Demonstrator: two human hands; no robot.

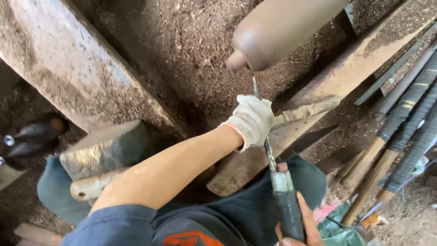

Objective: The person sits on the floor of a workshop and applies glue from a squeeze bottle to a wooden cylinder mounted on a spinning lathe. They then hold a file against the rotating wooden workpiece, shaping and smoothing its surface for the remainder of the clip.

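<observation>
Far left: a heavy block (107,148) with a pale handle end sticks out over the person's knee, with dark shoes on the ground past it. Nobody's touching any of that.

Lathe bed: two long rusty beams (68,68), caked in sawdust, run diagonally up the view.

Left hand: the left hand (251,119), in a white knit glove, reaches across from the lower left and is clenched round the metal shank of the turning chisel (271,159), sitting right by the tool rest (305,111).

Chisel: its long axis runs nearly straight up the view, from the dark handle at the bottom edge, through the glove, to a thin tip that looks like it's touching the workpiece.

Workpiece: a smooth brown turned cylinder (282,27) with a narrow stub at its near end sits just above the gloved hand, lying diagonally up to the right.

Right hand: the bare right hand (296,225) wraps the handle low down; the grip looks closed, but only part of it shows. It's well back from the wood, so the left hand is the nearer one.

Far right: spare long-handled tools (400,136) with wrapped grips lean together.
</observation>
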